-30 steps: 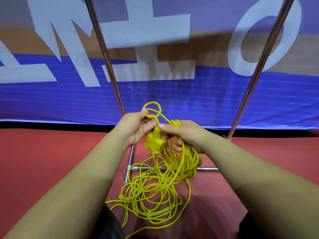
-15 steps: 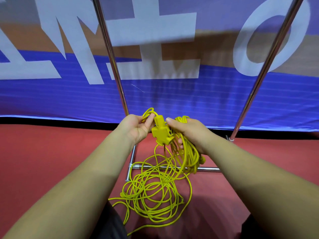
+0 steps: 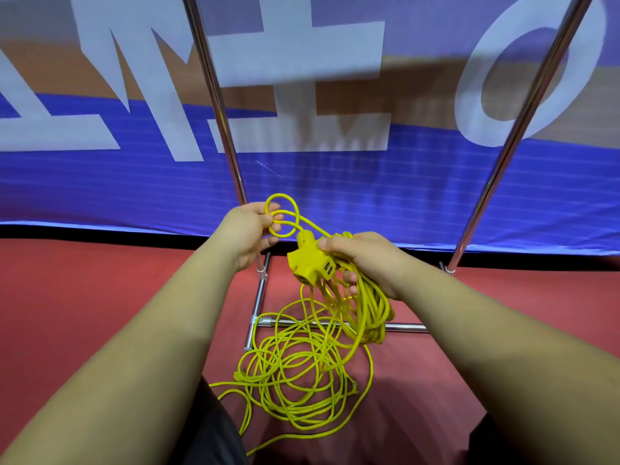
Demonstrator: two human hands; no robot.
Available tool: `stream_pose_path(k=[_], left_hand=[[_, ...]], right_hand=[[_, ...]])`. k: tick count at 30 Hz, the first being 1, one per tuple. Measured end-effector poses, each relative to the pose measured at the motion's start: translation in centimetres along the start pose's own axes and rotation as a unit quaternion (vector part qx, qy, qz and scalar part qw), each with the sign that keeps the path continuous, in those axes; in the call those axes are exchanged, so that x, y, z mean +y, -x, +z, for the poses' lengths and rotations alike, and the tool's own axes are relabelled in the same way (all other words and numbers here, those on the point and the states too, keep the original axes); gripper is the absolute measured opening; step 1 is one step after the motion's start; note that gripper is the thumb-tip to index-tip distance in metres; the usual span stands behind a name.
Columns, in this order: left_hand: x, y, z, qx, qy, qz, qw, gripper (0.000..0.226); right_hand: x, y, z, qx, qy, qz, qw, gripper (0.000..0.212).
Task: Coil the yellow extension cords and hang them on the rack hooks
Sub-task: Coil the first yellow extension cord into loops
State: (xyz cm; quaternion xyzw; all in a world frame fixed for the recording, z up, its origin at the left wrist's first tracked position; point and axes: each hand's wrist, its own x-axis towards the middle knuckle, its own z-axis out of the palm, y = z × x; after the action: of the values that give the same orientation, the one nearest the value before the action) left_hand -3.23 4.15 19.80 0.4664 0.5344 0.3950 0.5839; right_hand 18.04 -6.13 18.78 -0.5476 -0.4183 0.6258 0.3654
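My right hand (image 3: 362, 260) grips a bundle of yellow extension cord loops (image 3: 369, 313) that hangs from it, with the cord's yellow multi-outlet socket block (image 3: 310, 263) sticking out to the left of my thumb. My left hand (image 3: 248, 234) pinches a small twisted loop of the same cord (image 3: 283, 218) just left of the block. Below the hands, a loose tangle of yellow cord (image 3: 302, 374) lies on the red floor. The chrome rack shows only its two uprights (image 3: 218, 105) and base bars; no hooks are in view.
The rack's right upright (image 3: 516, 129) slants up to the top right, and its low crossbar (image 3: 406, 327) runs along the floor behind the tangle. A blue banner with white letters (image 3: 335, 182) stands behind the rack. Red floor (image 3: 84, 297) spreads on both sides. My knees are at the bottom edge.
My left hand has moved up and left, drawing a small loop of cord out from the socket block. The block has tipped so that its outlets face me. My right hand keeps its bundle.
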Motion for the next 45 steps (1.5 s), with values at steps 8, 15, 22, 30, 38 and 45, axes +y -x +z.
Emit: stream_pose_path(k=[8,15,22,30,38,45], left_hand=[[1.1,0.6,-0.4,-0.134,0.091,-0.042,0.986,0.034],[1.3,1.6,-0.1,-0.171,0.127,-0.13,0.968,0.048],[1.1,2.0,-0.4,-0.228,0.04,-0.181,0.956,0.064],[1.1,3.1,-1.3,-0.298,0.053,-0.182,0.936,0.056],[0.2,3.4,1.4,-0.254,-0.059,-0.1,0.96,0.057],[0.5,3.3,2.0,-0.215,-0.089,-0.063,0.971,0.023]], right_hand=[[-0.1,0.2,0.3,-0.034,-0.021,0.016,0.999,0.039],[-0.9,0.4,0.0,0.023,-0.065,0.017,0.997,0.036],[-0.6,0.2,0.1,0.026,-0.064,0.02,0.997,0.041],[-0.4,0.0,0.3,0.054,-0.026,-0.017,0.998,0.036],[0.4,-0.8,-0.1,0.062,0.023,-0.046,0.997,0.048],[-0.3,-0.6,-0.9,0.082,0.013,-0.016,0.996,0.04]])
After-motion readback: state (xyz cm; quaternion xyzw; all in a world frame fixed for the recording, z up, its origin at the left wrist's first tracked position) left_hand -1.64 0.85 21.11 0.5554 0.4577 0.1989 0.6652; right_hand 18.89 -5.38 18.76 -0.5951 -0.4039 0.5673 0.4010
